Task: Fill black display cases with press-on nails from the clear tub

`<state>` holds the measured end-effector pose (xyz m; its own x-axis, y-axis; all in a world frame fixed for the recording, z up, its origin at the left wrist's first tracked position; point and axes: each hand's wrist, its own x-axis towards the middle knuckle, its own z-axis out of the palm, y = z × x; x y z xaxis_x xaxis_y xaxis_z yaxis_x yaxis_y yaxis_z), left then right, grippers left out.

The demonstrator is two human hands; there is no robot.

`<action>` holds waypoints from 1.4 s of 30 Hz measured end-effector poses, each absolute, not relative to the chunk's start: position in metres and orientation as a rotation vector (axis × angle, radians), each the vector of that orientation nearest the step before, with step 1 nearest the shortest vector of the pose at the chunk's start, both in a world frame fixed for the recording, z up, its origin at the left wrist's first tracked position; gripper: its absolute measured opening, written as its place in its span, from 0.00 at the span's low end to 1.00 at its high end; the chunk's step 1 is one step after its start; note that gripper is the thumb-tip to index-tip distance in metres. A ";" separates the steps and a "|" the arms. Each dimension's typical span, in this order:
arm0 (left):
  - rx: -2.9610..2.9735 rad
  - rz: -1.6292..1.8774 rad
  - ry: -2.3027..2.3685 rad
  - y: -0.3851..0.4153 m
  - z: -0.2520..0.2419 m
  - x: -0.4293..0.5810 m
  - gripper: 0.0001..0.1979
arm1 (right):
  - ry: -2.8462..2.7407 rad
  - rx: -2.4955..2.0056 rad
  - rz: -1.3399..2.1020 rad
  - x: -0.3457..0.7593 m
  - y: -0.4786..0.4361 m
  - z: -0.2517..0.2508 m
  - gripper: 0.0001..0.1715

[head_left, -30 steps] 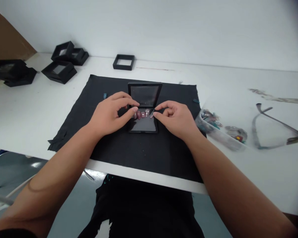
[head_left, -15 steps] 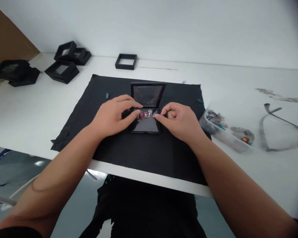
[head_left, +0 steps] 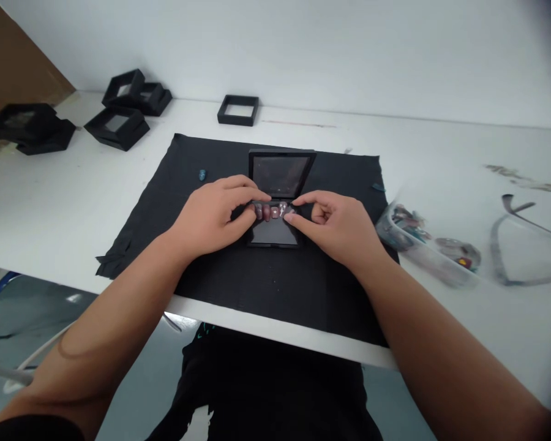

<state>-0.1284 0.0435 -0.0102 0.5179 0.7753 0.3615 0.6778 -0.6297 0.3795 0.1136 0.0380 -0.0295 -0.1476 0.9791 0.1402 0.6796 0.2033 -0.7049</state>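
A black hinged display frame (head_left: 281,240) lies opened out in front of me, its lid (head_left: 282,173) tilted up at the back. Across the clear film of its lower half runs a row of small press-on nails (head_left: 267,212), dark pinkish, one with a white star. My left hand (head_left: 218,211) grips the frame's left side, index fingertip by the hinge and thumb at the leftmost nail. At the row's right end, my right hand (head_left: 335,223) has its thumb on a pale nail and its index fingertip at the hinge corner. Its other fingers are curled in.
Under the frame is a black mat (head_left: 239,285) on a white table. A blue nail (head_left: 202,175) lies on it. Black frames (head_left: 118,127) are stacked at the back left, another frame (head_left: 238,111) farther right. A clear tub (head_left: 429,251) of small pieces and eyeglasses (head_left: 496,251) are at right.
My right index finger has lifted away from the thumb and reached to the hinge corner. The right thumb stays at the row's end. My left hand keeps its place on the frame.
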 end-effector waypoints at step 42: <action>2.475 1.016 1.042 0.046 -0.013 -0.130 0.19 | -2.210 -1.754 0.169 0.100 0.028 -0.025 0.16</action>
<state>-0.1295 0.0462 -0.0134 0.4956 0.7088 0.5019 0.5198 -0.7051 0.4824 0.1002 0.0280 -0.0249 -0.1995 0.9650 0.1704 0.9280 0.2419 -0.2835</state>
